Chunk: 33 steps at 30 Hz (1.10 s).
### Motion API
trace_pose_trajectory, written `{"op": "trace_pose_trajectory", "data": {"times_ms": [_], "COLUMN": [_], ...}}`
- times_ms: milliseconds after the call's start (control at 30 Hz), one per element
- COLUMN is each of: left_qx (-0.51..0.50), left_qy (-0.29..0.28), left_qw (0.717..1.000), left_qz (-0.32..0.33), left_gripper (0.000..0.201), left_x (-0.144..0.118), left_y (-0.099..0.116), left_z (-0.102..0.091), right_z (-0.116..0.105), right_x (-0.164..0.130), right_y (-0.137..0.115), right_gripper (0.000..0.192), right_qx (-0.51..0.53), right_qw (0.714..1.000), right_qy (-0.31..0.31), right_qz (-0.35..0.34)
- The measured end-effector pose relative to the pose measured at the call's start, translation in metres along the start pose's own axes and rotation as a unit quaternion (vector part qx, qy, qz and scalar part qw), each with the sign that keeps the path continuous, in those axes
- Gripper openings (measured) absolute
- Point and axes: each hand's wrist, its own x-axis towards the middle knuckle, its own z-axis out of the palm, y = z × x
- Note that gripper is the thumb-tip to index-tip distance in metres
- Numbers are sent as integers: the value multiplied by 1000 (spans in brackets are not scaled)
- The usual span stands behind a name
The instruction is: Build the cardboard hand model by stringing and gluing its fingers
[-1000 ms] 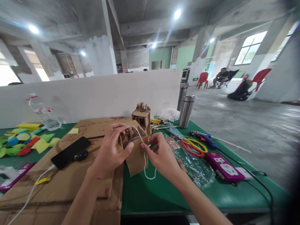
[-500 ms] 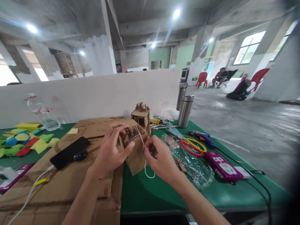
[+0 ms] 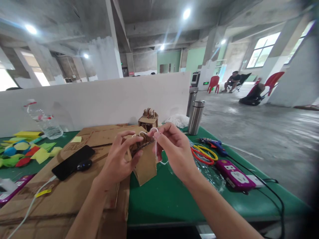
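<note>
A small cardboard box (image 3: 146, 165) with upright cardboard pieces on its top stands tilted on the table in front of me. My left hand (image 3: 121, 156) grips it from the left, the thumb on the near side and the fingers reaching over the top. Above the box's right edge, my right hand (image 3: 174, 149) pinches a white string (image 3: 156, 149). The string loops over the top pieces, and a loose part hangs beside the box. Behind it, a second cardboard box (image 3: 149, 120) with similar pieces stands untouched.
Flat cardboard sheets (image 3: 62, 199) carry a phone (image 3: 73, 162) and a mouse (image 3: 84, 165). To the right lie scissors (image 3: 203, 155), a glue gun (image 3: 214, 144) and a purple power strip (image 3: 235, 176). A steel flask (image 3: 196, 118) and white partition (image 3: 99, 103) stand behind; a bottle (image 3: 47, 121) is at left.
My right hand has risen and moved inward with the string, from beside the box to its top edge. My left hand stays on the box, its fingers slightly shifted.
</note>
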Motion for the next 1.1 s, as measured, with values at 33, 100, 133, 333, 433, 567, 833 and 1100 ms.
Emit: {"op": "trace_pose_trajectory", "data": {"times_ms": [33, 100, 133, 333, 433, 567, 833, 1100], "left_qx": [-5, -15, -18, 26, 22, 27, 28, 36], "left_qy": [6, 27, 34, 32, 25, 23, 15, 21], "left_qw": [1000, 1000, 999, 999, 999, 999, 999, 999], "left_qz": [0, 3, 3, -7, -32, -35, -18, -31], "left_gripper": [37, 46, 50, 35, 38, 44, 39, 40], "left_x": [-1, -2, -2, -2, -2, -1, -1, 1], "left_y": [0, -1, -1, -2, -1, 0, 2, 5], "left_z": [1, 1, 1, -2, -2, 1, 2, 2], "right_z": [1, 3, 3, -9, -18, -30, -45, -46], "right_x": [0, -6, -10, -47, -60, -68, -75, -76], "right_y": [-4, -8, -9, -3, 4, 16, 40, 48], "right_gripper": [21, 17, 15, 12, 11, 13, 18, 16], "right_qx": [6, -1, -15, -225, -293, -345, -384, -379], "right_qw": [1000, 999, 998, 955, 929, 903, 888, 893], "right_qy": [-12, -41, -61, -189, -224, -254, -252, -239], "right_qz": [-7, -24, -31, -38, -27, -18, 38, 37]}}
